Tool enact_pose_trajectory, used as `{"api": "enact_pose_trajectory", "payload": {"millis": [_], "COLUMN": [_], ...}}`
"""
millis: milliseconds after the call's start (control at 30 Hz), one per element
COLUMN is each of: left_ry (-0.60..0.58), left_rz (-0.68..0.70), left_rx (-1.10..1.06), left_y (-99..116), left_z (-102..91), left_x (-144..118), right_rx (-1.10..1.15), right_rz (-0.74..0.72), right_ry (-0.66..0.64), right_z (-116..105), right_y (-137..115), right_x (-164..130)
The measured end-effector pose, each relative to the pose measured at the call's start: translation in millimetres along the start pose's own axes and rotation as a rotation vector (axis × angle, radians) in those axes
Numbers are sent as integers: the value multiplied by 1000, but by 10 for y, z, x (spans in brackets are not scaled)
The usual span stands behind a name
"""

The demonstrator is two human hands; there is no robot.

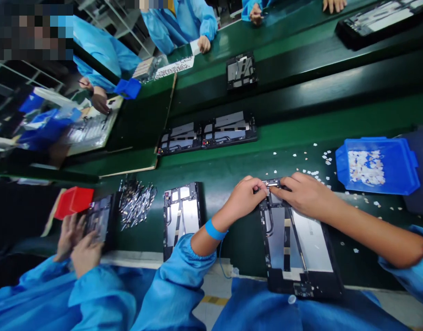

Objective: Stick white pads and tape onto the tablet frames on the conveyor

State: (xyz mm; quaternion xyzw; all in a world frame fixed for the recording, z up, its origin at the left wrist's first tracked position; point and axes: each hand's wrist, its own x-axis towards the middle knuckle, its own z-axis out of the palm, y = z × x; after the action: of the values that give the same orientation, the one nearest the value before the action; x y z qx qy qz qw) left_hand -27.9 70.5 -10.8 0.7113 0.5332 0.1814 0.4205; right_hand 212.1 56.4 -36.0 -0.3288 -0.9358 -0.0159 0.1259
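Note:
An opened tablet [280,243] lies in front of me at the bench edge, its inner silver panels, dark cable strips and black frame exposed. My left hand [246,196] is at the tablet's top left corner, thumb and forefinger pinched together; whatever is between them is too small to make out. A blue band [215,230] circles that wrist. From the right, my right hand [303,193] reaches over the top edge, its fingers bent down and closed against the small parts there. Its fingertips nearly meet those of the left hand, and what they hold is hidden.
Right of me stands a blue bin [402,168] of small white pieces, with similar pieces scattered nearby. Another opened tablet [182,216] and a pile of thin metallic strips [137,202] lie left. A co-worker's hands [82,248] work beside a red bin [73,202].

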Motion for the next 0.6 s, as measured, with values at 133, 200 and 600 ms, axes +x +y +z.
{"api": "enact_pose_trajectory", "payload": {"millis": [133, 200, 600], "left_ry": [-1, 14, 136], "left_rz": [-50, -74, -41], "left_rx": [-64, -93, 0], "left_y": [-24, -29, 16], "left_z": [29, 52, 177], "left_x": [-14, -20, -83], "right_rx": [31, 32, -17], "right_rz": [19, 23, 12], "right_ry": [29, 40, 55], "right_z": [1, 0, -18], "right_y": [-14, -19, -34], "right_x": [8, 10, 2]}}
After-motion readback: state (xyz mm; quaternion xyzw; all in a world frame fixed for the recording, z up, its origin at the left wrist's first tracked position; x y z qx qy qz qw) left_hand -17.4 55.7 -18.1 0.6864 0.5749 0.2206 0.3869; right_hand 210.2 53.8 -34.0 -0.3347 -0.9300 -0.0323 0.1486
